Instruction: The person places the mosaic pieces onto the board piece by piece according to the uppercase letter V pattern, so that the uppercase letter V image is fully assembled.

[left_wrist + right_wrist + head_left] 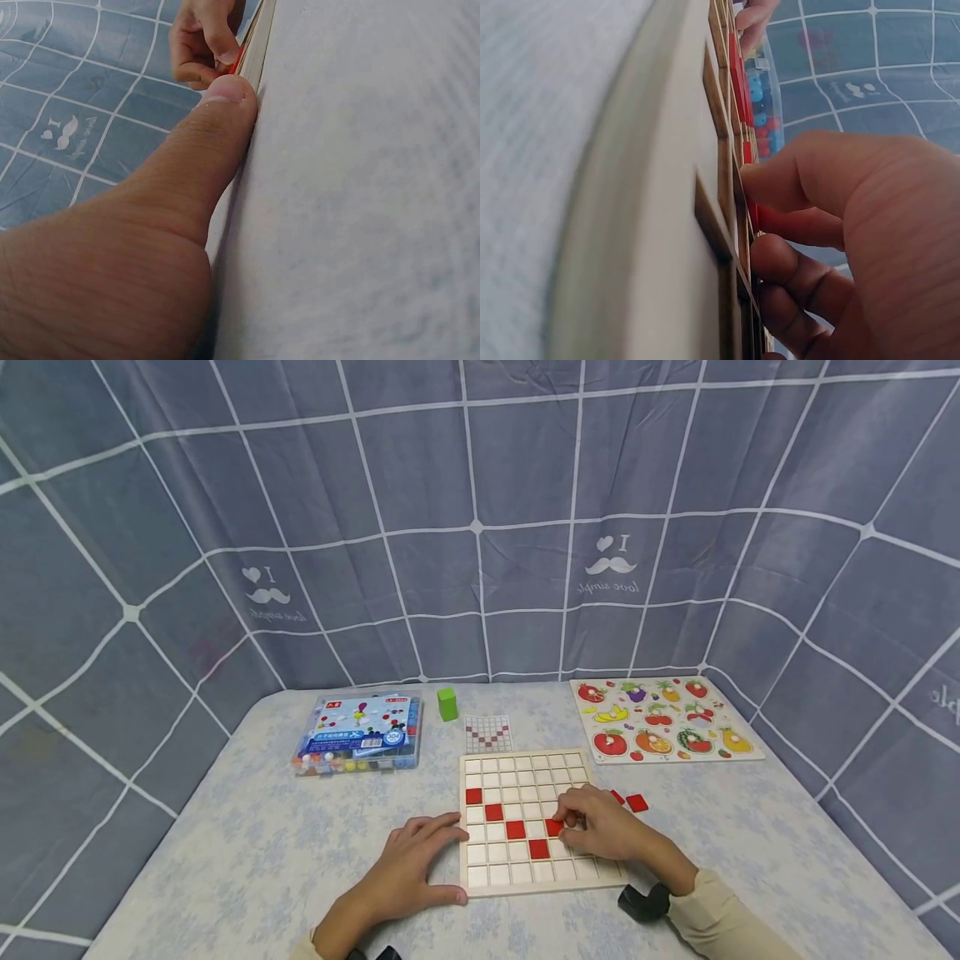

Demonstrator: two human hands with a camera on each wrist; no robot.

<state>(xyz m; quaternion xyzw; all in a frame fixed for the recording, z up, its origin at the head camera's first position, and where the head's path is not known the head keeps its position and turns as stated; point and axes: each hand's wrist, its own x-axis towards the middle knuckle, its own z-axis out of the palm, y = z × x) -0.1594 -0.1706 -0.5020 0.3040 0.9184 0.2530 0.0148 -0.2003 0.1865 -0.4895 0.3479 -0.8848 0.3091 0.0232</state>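
Observation:
A square wooden grid board (543, 892) lies flat on the table, with several red square tiles (515, 830) set in its cells along a slanting line. My right hand (600, 822) is over the board's right half, thumb and fingertips pinching a red tile (553, 827) at a cell. The right wrist view has this thumb (772, 184) and the fingers close against the grid beside the red. My left hand (412, 868) rests at the board's left edge, fingers extended and thumb (225, 94) touching the rim near the front corner.
Loose red tiles (637, 802) lie right of the board. Behind it is a small card (488, 734) printed with a red-and-white grid pattern, and a green block (447, 704). A clear box of coloured parts (360, 735) stands back left; a fruit puzzle board (667, 720) lies back right.

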